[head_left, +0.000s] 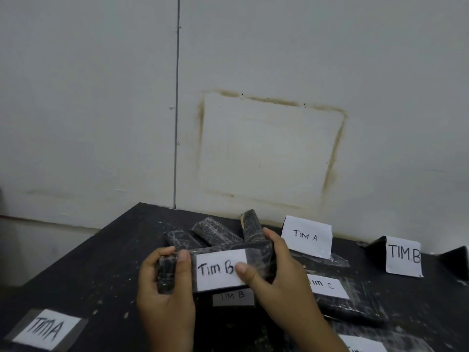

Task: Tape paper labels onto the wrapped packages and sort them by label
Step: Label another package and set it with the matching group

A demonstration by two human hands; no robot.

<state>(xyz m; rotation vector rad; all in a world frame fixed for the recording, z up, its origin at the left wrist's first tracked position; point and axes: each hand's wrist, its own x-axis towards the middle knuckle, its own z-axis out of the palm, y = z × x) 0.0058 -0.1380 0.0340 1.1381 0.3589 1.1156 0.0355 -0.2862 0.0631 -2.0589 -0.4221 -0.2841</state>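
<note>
Wrapped package [256,260], dark and bearing a white paper label [218,270] marked "Tim B", is held over the black table [101,262]; its left end is gripped by the left hand [165,295], fingers curled round it; its right end is gripped by the right hand [279,275], whose thumb [243,271] is pressed on the label's right edge; unlabelled packages [215,233] are piled just behind; a "Tim C" package [327,285] lies to the right; a "TIM A" card [306,236] and a "TIM B" card [403,255] are stood upright near the wall; a "TIM A" sheet [47,329] is taped flat at the near left.
</note>
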